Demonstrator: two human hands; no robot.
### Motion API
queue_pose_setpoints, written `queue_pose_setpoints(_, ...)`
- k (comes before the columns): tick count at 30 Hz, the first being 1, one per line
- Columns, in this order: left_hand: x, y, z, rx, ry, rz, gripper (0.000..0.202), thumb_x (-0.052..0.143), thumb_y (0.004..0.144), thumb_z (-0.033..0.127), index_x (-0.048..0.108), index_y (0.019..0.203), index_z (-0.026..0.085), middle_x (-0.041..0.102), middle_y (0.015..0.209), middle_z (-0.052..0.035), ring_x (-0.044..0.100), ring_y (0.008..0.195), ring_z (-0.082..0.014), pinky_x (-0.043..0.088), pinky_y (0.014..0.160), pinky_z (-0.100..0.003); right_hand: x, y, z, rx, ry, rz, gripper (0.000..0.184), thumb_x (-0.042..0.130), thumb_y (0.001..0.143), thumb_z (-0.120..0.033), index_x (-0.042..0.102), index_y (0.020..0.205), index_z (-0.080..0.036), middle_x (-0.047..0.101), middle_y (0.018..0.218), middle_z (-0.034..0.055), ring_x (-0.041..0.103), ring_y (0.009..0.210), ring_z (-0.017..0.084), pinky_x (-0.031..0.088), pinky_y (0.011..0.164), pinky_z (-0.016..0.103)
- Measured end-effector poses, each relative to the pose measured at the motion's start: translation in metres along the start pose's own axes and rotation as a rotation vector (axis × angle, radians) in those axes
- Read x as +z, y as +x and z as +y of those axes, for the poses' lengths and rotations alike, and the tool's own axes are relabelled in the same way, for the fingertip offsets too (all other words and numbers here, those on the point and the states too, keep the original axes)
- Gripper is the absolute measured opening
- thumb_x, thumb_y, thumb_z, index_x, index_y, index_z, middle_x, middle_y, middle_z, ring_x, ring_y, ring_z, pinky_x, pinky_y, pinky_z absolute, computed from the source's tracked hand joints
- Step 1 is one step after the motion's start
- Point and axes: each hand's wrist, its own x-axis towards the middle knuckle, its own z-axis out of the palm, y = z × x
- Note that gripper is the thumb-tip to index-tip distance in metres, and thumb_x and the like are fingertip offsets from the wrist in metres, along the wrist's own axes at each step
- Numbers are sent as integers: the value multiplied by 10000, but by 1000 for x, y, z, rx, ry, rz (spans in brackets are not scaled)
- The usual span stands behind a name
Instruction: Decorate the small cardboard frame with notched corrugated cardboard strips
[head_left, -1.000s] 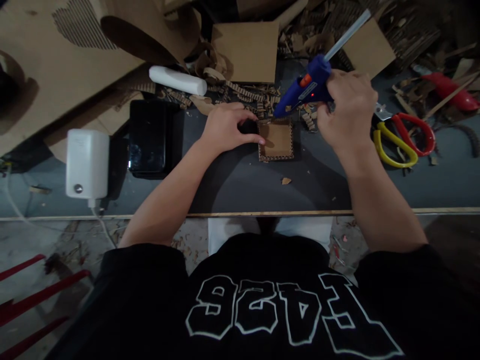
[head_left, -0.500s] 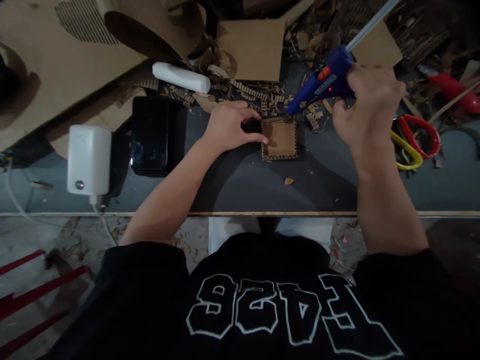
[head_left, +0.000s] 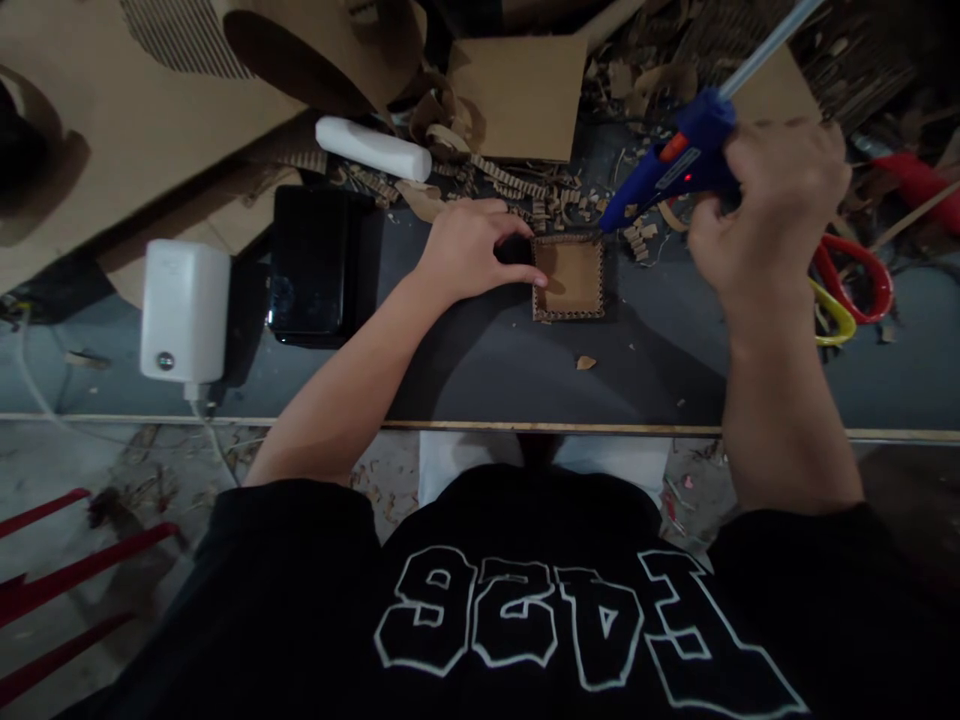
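A small open cardboard box with corrugated edges lies on the dark worktop. My left hand grips its left side, thumb over the near part of the wall and fingers curled at the far left corner. My right hand is wrapped around a blue hot glue gun with an orange part and a lit red light. The nozzle points down and left at the box's far right corner; whether it touches the cardboard I cannot tell. A clear glue stick sticks out of the gun's back.
Corrugated scraps and a flat cardboard piece lie behind the box. On the left are a black box-like object, a white charger with a cable and a white cylinder. Red-and-yellow-handled scissors lie right.
My right hand has moved the glue gun rightward, its nozzle shifting along the far edge to the far right corner. My left hand keeps its grip on the box. The view has shifted slightly.
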Motion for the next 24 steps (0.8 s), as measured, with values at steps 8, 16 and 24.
queue_pose_setpoints(8,-4,-1,7,-19,25,-30,488,846,770,735,811,1045,333,668,853,-75,671,909,-332,499,855,-494,9,-4,1,-76,110,128,80,525,851,-247,520,871,-324,731,987,131,687,1073,399,428,990,570)
queue_pose_setpoints(16,-4,-1,6,-12,21,-42,464,856,777,715,790,1049,346,672,855,-63,670,915,-320,490,827,-472,1,-6,2,-208,174,122,451,256,1077,-305,695,1117,-399,800,1328,63,704,1217,362,397,1124,613)
queue_pose_setpoints(24,-3,0,6,-21,5,-53,466,862,767,711,791,1048,345,672,862,-71,670,925,-331,491,830,-478,9,-4,8,-125,169,199,78,561,925,-271,615,896,-320,770,1061,118,720,1118,400,488,1017,593)
